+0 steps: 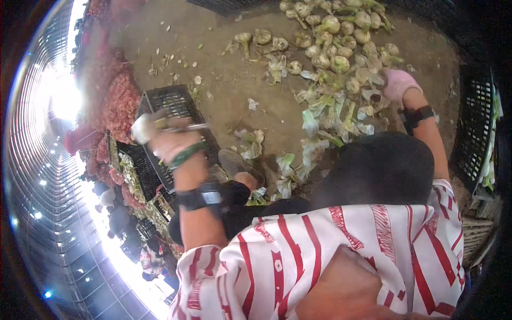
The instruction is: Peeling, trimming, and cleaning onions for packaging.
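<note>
At the left, my left hand [174, 142] is raised over a black plastic crate [176, 96] and blurred by motion. It grips a knife, whose narrow metal blade [193, 127] points right. A white rounded shape [141, 129] is at its fingers; blur hides whether it is a bulb. My right hand [401, 86], in a pink glove, reaches down at the right edge of a heap of pale bulbs [340, 52], garlic or onion, with short green stalks. Its fingertips are hidden from view beside papery skins, so any hold there is unclear. Peeled leaves and skins [328, 108] lie below the heap.
Another black crate [474, 128] stands at the far right, with pale stalks behind it. Red mesh sacks [120, 104] line the left side. Several people [120, 220] are at the lower left under a curved roof. My foot [234, 162] rests on the dirt floor near the crate.
</note>
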Demonstrator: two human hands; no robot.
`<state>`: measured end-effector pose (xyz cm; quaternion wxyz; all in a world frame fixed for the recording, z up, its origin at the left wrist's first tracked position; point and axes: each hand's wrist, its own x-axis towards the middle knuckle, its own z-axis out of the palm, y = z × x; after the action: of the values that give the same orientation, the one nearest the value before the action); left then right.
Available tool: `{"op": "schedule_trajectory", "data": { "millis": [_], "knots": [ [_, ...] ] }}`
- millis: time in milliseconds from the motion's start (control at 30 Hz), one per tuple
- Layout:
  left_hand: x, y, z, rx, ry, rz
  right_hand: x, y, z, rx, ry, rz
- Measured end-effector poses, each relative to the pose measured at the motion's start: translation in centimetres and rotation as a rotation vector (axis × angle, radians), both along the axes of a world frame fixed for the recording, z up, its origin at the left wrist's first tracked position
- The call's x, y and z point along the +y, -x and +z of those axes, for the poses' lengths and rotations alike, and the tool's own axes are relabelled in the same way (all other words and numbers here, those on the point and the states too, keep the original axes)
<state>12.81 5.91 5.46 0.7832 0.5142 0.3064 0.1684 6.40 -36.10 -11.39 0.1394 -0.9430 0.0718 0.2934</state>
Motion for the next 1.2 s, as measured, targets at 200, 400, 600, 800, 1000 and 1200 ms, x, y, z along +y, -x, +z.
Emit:
{"op": "schedule_trajectory", "data": {
  "millis": [200,400,600,800,1000,1200],
  "knots": [
    [1.5,-0.6,-2.5,0.604,-1.812,-0.823,3.0,-0.3,-2.0,-0.007,-0.062,-0.102],
    [-7.1,1.1,-9.2,0.444,-1.662,-1.570,8.1,0.5,-5.5,-0.034,-0.085,-0.185],
    [-9.9,2.5,-9.1,0.456,-1.098,-1.643,5.6,1.6,-3.4,-0.128,-1.009,-0.651],
    [-16.9,3.4,-7.4,0.347,-0.369,-1.346,3.9,1.1,4.3,-0.159,-1.904,-0.678],
    [-18.3,1.0,-7.9,-0.071,-0.574,-1.419,3.1,-0.5,7.8,-0.261,-1.593,-0.514],
    [-19.3,-0.1,-6.2,0.142,-0.341,-1.350,4.5,-2.0,10.0,-0.517,-0.757,-0.128]
  ]
}}
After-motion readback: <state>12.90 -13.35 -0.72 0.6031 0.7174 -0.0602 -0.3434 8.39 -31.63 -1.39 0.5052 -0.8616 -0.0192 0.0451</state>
